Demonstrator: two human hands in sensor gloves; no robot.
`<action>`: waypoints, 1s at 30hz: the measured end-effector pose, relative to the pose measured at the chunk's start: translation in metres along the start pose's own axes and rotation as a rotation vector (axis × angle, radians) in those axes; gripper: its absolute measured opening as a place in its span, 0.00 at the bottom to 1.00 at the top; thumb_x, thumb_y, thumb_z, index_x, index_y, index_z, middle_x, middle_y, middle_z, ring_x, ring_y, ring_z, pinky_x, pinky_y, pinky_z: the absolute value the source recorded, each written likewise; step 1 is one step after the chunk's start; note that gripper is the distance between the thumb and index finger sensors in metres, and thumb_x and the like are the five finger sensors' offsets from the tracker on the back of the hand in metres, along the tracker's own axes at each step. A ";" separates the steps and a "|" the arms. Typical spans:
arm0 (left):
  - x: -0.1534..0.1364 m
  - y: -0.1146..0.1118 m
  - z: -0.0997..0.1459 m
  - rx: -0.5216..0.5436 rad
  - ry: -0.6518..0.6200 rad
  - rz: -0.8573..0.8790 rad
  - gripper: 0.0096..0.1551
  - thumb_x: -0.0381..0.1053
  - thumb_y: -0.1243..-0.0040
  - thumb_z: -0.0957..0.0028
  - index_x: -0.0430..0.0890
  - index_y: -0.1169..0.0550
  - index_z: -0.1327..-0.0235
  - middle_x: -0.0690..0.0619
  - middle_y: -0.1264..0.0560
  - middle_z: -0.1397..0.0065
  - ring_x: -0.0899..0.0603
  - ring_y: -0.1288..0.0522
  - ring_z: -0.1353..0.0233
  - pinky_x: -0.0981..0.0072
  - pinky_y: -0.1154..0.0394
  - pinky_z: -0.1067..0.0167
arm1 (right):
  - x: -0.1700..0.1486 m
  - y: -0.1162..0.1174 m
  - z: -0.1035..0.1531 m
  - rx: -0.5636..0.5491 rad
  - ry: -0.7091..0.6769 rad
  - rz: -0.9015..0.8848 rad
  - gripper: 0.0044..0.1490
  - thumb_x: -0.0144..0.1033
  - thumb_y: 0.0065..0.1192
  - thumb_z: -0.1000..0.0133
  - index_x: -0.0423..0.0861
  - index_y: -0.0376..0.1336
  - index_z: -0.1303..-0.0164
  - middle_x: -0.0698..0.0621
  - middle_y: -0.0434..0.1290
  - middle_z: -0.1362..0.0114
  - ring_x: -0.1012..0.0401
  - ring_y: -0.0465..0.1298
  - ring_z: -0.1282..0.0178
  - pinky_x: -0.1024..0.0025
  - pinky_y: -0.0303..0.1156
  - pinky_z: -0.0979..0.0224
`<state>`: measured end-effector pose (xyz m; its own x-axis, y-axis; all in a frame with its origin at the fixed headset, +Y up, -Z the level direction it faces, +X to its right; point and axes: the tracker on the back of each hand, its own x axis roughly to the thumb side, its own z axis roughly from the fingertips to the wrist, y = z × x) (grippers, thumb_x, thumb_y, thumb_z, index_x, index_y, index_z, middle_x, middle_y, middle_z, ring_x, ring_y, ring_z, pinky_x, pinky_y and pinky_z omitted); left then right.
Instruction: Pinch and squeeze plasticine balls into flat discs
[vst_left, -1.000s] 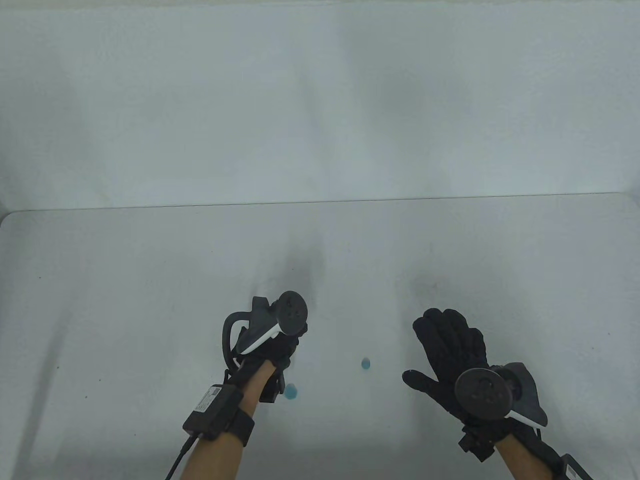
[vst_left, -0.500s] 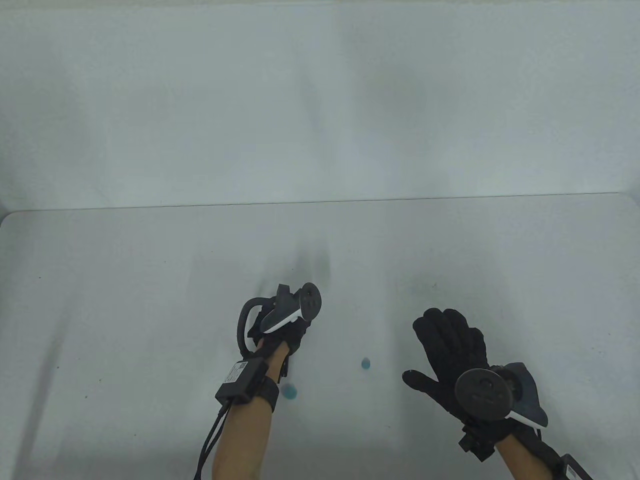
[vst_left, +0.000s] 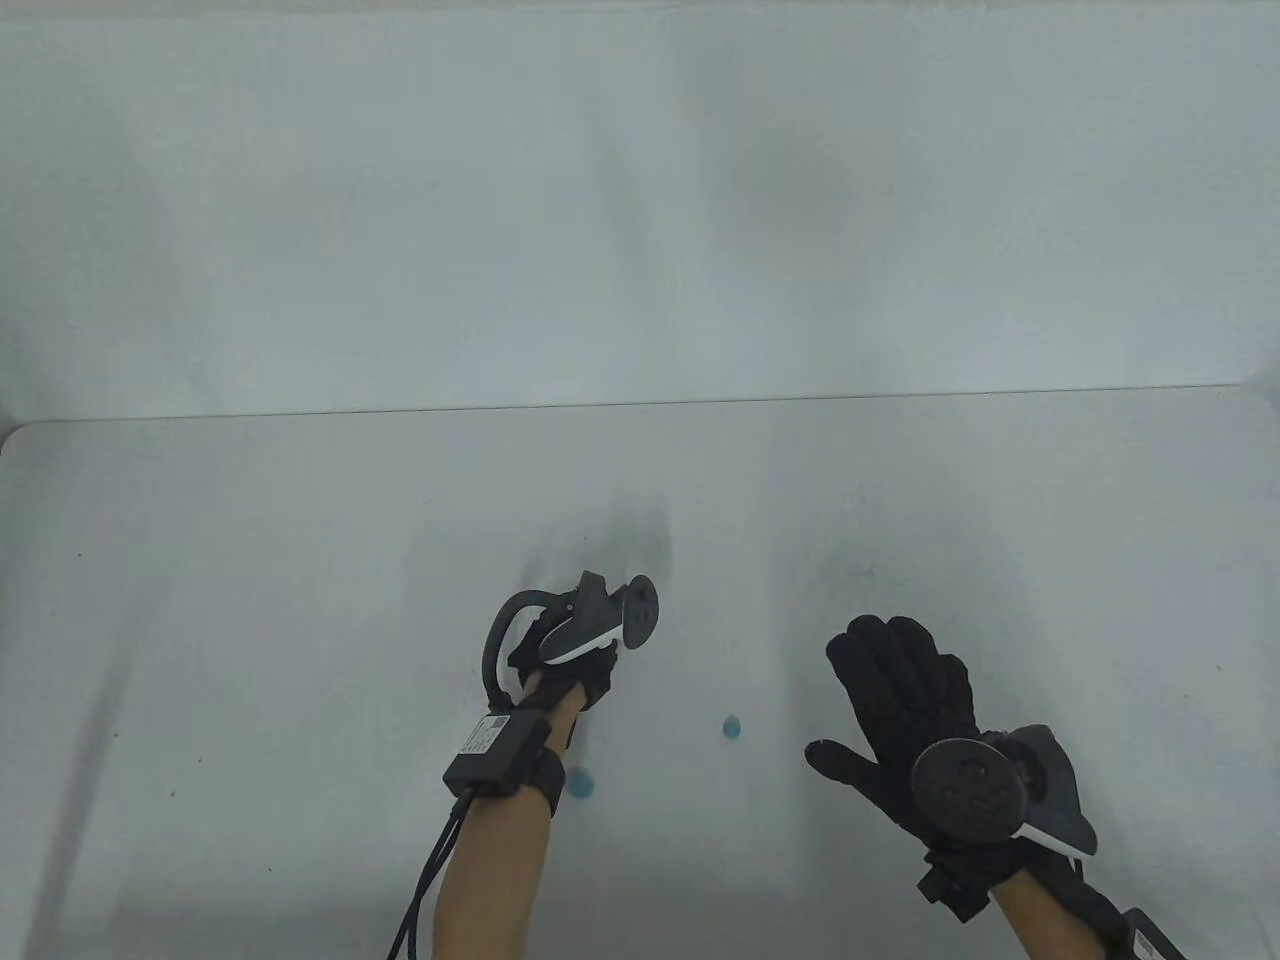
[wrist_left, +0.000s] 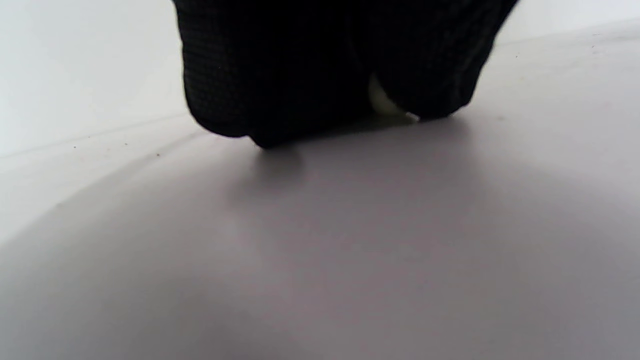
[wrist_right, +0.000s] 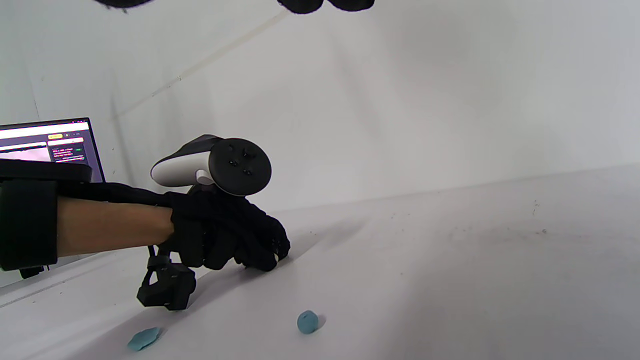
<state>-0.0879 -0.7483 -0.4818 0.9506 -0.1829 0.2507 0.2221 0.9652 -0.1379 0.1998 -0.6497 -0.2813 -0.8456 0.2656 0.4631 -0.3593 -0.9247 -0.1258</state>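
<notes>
Table view: blue ball (vst_left: 732, 727) between left hand (vst_left: 575, 665) and right hand (vst_left: 905, 700).

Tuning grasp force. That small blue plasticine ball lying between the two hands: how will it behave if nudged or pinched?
The small blue plasticine ball looks rounded but lumpy, so a nudge would probably roll it only briefly. It likely dents easily: the flattened blue plasticine piece nearby is already squashed. It is tiny on the white table, so probably light, perhaps sticking to a glove.

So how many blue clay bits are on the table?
2. A flat one beside the left wrist, and a rounder one between the hands. The left hand may hide another piece.
</notes>
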 end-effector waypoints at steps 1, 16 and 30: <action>-0.001 0.000 0.000 -0.002 0.002 0.009 0.27 0.49 0.36 0.49 0.44 0.22 0.37 0.45 0.22 0.38 0.43 0.18 0.45 0.62 0.18 0.43 | 0.000 0.000 0.000 -0.002 -0.001 0.001 0.56 0.70 0.38 0.40 0.43 0.43 0.12 0.39 0.44 0.09 0.34 0.45 0.12 0.25 0.49 0.24; -0.059 0.061 0.072 0.023 -0.024 0.614 0.35 0.47 0.37 0.47 0.37 0.30 0.27 0.44 0.22 0.36 0.43 0.17 0.43 0.55 0.19 0.40 | -0.001 -0.003 0.001 -0.016 0.001 -0.012 0.55 0.70 0.38 0.40 0.43 0.43 0.12 0.39 0.44 0.09 0.34 0.45 0.12 0.25 0.49 0.24; -0.067 0.032 0.149 0.011 -0.119 1.199 0.29 0.53 0.42 0.44 0.38 0.21 0.37 0.40 0.18 0.39 0.40 0.14 0.45 0.53 0.18 0.44 | -0.003 -0.005 0.002 -0.025 0.017 -0.015 0.55 0.70 0.38 0.41 0.43 0.43 0.12 0.39 0.44 0.09 0.34 0.46 0.12 0.25 0.49 0.24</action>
<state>-0.1772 -0.6770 -0.3600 0.5250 0.8492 0.0560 -0.7912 0.5113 -0.3356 0.2044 -0.6465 -0.2803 -0.8465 0.2841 0.4504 -0.3815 -0.9136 -0.1407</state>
